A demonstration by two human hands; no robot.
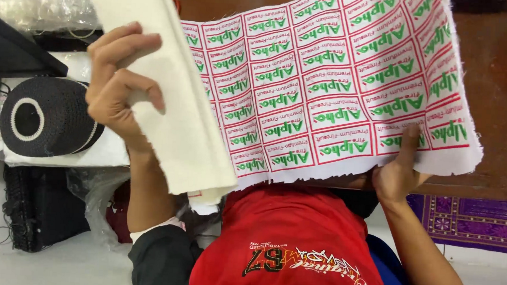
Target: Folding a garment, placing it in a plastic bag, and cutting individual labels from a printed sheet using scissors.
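Label sheet (pixel 349 78) held up by both my hands.
My left hand (pixel 118 83) grips the folded edge at nine o'clock; my right hand (pixel 399 167) seems to pinch five o'clock; keep it taut.

Red shirt (pixel 294 243) with printed lettering, dark sleeves pushed up over white cuffs, both forearms bare, no rings.

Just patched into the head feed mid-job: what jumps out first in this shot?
A big white cloth sheet printed with rows of red-framed green labels fills the upper middle, held up by both hands. The left hand grips its folded plain side, and the right hand pinches the lower edge. At far left sits a black knitted cap with a white ring; a red shirt lies below.
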